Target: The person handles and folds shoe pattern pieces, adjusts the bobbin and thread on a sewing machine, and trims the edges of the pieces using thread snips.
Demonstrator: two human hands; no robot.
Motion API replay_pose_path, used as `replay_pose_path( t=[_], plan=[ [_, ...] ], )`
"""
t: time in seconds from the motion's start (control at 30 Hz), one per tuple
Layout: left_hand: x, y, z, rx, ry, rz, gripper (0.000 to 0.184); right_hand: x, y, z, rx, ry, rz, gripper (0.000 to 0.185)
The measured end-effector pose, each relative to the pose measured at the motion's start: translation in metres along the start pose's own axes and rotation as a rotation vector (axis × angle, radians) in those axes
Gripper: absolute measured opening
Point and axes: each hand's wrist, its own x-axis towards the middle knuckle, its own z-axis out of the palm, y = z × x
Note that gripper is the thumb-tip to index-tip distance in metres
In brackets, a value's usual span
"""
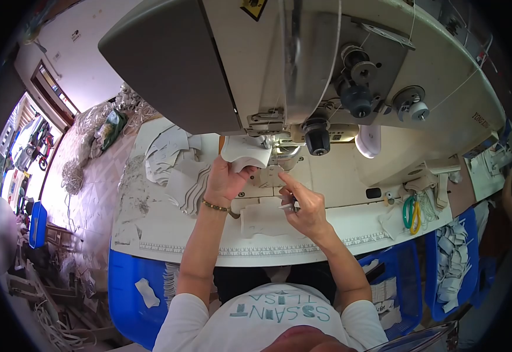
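My left hand [226,180] is closed on a curved white fabric piece [247,151], held beside the needle area of a large sewing machine [250,64]. Its fingers are partly hidden under the fabric. To the right, my right hand [307,208] points its index finger at the metal needle plate [275,174]. The other fingers curl around a small dark and silvery object [290,206], too small to make out. Just below the hands, a flat white fabric piece [268,218] lies on the table. Stacked wavy white pieces [180,170] lie left of my left hand.
A printed ruler strip [256,252] runs along the front edge of the table. Green and yellow loops [411,214] lie at the right. Blue bins [130,287] with white pieces stand below the table on both sides. Bundled cords [86,141] cover the floor at left.
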Motion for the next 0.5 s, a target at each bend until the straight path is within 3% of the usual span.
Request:
replay_pose_path(
  t=[0.07, 0.1, 0.2, 0.27, 0.37, 0.43, 0.5],
  plan=[
    [0.005, 0.000, 0.008, 0.195, 0.201, 0.031, 0.031, -0.003, 0.000, 0.001, 0.012, -0.004, 0.016, 0.063],
    [0.008, 0.002, 0.007, 0.193, 0.203, 0.031, 0.031, -0.004, -0.001, 0.001, 0.020, -0.038, 0.039, 0.060],
    [0.009, 0.008, 0.001, 0.320, 0.095, 0.026, 0.026, -0.010, -0.001, 0.007, 0.063, -0.043, 0.072, 0.054],
    [-0.003, 0.013, 0.003, 0.438, -0.134, 0.213, 0.023, -0.009, -0.008, 0.008, 0.099, -0.019, 0.083, 0.052],
    [-0.039, 0.013, 0.021, 0.651, 0.086, 0.358, 0.010, 0.000, -0.042, 0.005, 0.173, 0.019, 0.242, 0.054],
    [-0.057, 0.003, 0.019, 0.849, 0.252, 0.396, 0.016, 0.005, -0.053, 0.018, 0.257, 0.199, 0.168, 0.058],
    [-0.069, -0.007, 0.020, 1.035, 0.322, 0.471, 0.019, 0.007, -0.052, 0.035, 0.294, 0.257, 0.164, 0.050]
  ],
)
